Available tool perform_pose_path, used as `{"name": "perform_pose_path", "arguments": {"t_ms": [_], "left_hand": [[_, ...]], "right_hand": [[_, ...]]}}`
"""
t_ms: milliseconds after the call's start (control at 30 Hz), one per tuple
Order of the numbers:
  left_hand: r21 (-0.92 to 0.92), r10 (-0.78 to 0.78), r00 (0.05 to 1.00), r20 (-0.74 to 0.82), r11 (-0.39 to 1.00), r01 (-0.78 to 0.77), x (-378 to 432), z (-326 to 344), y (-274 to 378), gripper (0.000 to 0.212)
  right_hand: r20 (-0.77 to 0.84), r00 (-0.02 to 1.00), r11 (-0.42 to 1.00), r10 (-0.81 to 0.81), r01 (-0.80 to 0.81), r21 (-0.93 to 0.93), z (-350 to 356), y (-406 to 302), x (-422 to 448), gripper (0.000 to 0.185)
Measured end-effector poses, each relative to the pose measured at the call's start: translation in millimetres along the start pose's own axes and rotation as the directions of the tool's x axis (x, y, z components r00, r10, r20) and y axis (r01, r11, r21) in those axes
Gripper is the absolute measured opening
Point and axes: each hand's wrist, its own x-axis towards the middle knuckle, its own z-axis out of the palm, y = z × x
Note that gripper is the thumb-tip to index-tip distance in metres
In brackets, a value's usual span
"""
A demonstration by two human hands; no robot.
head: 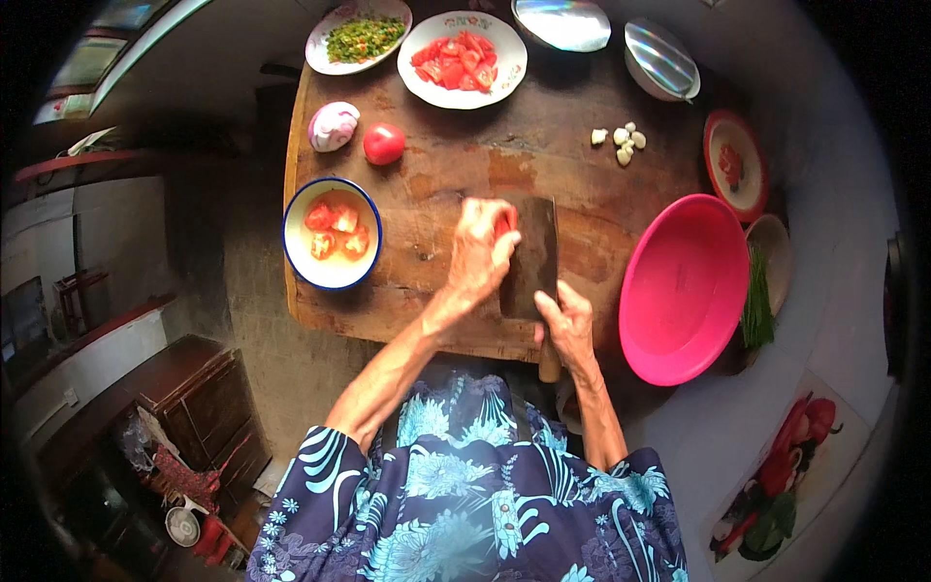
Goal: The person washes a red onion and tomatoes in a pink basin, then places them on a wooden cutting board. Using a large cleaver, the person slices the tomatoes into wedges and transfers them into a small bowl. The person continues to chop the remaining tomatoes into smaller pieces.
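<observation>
My left hand [480,247] pinches a red piece of tomato [507,220], mostly hidden by the fingers, over the wooden table [436,305]. Right beside it is the broad dark blade of a cleaver [532,262]. My right hand [571,324] grips the cleaver where blade meets handle, and the wooden handle end sticks out toward me past the table's near edge. To the left, a blue-rimmed enamel bowl [291,240] holds several tomato pieces in juice. Beyond it lie a whole tomato [384,144] and a peeled red onion [334,126].
At the far edge are a plate of cut tomato [429,91], a plate of chopped green peppers [317,54] and two shiny-topped bowls [561,25]. Garlic cloves [624,137] lie right of centre. A pink plastic basin [684,291], a red-rimmed plate [756,174] and green stalks [758,298] line the right.
</observation>
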Motion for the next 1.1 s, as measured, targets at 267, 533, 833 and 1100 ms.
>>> {"name": "perform_pose_path", "arguments": {"t_ms": [267, 533, 833, 1100], "left_hand": [[0.181, 0.095, 0.983, -0.154, 0.981, -0.067, 164, -54, -28, 0.031], [0.585, 0.129, 0.971, 0.200, 0.779, -0.224, 114, -103, -46, 0.056], [0.804, -0.050, 0.906, 0.421, 0.483, -0.347, 121, -79, -64, 0.069], [0.659, 0.032, 0.935, 0.354, 0.701, -0.274, 115, -67, -42, 0.056]], "right_hand": [[-0.085, 0.891, 0.839, -0.447, 0.384, -0.386, 24, -96, 110, 0.017], [-0.161, 0.828, 0.454, -0.537, 0.123, -0.883, -16, 1, 10, 0.006], [-0.093, 0.898, 0.335, -0.431, 0.064, -0.940, 68, 70, -55, 0.022], [-0.186, 0.892, 0.681, -0.412, 0.166, -0.714, 69, 51, -55, 0.009]]}}
